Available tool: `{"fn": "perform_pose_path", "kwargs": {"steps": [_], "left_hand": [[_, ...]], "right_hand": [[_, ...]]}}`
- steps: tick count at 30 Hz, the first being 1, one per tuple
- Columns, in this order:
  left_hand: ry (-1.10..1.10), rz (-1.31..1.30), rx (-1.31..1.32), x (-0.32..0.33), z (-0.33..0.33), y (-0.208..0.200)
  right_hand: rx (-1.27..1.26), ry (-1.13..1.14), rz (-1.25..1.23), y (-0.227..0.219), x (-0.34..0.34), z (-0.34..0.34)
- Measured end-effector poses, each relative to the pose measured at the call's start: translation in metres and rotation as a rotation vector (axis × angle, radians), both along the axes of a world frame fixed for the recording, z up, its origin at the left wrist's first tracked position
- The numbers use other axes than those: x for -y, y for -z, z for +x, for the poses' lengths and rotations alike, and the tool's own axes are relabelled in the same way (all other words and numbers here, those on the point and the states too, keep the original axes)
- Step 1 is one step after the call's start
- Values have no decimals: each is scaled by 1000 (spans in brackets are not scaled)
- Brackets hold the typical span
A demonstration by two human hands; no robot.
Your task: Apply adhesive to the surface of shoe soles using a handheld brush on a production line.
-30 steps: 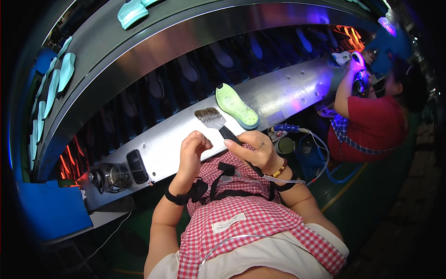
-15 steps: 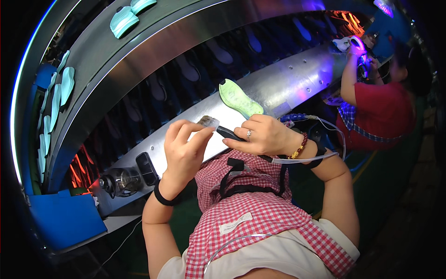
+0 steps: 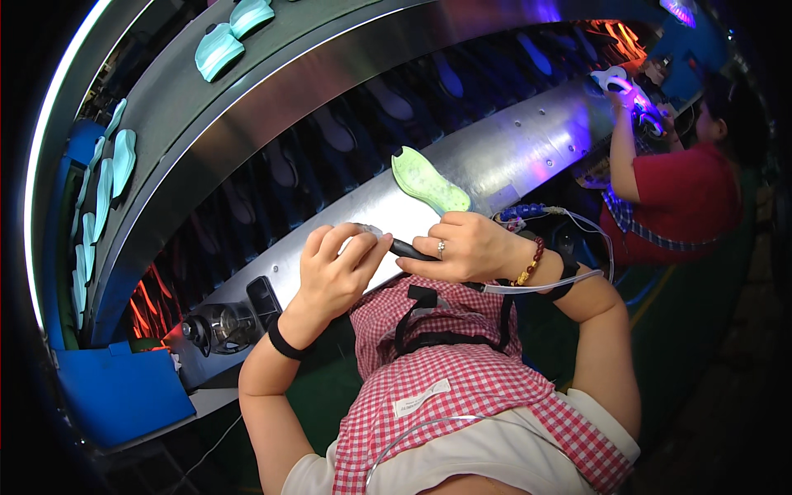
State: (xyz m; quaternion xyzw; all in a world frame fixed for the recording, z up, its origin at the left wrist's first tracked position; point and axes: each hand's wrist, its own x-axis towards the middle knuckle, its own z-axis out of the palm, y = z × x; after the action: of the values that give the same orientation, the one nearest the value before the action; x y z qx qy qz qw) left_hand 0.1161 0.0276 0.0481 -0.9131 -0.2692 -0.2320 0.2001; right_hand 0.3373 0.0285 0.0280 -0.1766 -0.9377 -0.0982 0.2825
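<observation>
My right hand (image 3: 474, 247) is closed round the black handle of a brush (image 3: 408, 250). A clear tube (image 3: 540, 286) runs along my right wrist from the handle's rear. The fingers of my left hand (image 3: 340, 266) are pinched at the brush's head end, where a bit of clear plastic (image 3: 370, 230) shows; they now hide the bristles. Just beyond my hands, a pale green shoe sole (image 3: 429, 180) lies on the metal worktop (image 3: 326, 216), touched by neither hand.
A dark lidded clear jar (image 3: 219, 327) and a black tray (image 3: 263, 297) stand at the worktop's left end, near a blue box (image 3: 124, 388). Mint soles (image 3: 219, 51) lie on a curved conveyor (image 3: 177, 99). At right, a co-worker in red (image 3: 681, 194) handles a shoe part under violet light.
My left fingers have closed over the brush head, covering the bristles seen before. The view has shifted slightly. At right, the co-worker's hands and shoe part have moved.
</observation>
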Motion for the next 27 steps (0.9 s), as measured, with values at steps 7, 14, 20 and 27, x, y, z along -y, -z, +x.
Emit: {"fn": "perform_pose_path", "kwargs": {"steps": [7,14,20,27], "left_hand": [[-111,86,266,14,-55,-51],[-449,83,398,-45,-109,-168],[-827,42,450,-123,-143,-169],[-460,228,805,-79,-131,-168]], "right_hand": [[-358,151,-317,-13,14,-15],[-1597,134,-1289,28,42,-34],[-1743,-48,-1628,15,59,-41],[-1847,-75,-1596,7,62,-15]]}}
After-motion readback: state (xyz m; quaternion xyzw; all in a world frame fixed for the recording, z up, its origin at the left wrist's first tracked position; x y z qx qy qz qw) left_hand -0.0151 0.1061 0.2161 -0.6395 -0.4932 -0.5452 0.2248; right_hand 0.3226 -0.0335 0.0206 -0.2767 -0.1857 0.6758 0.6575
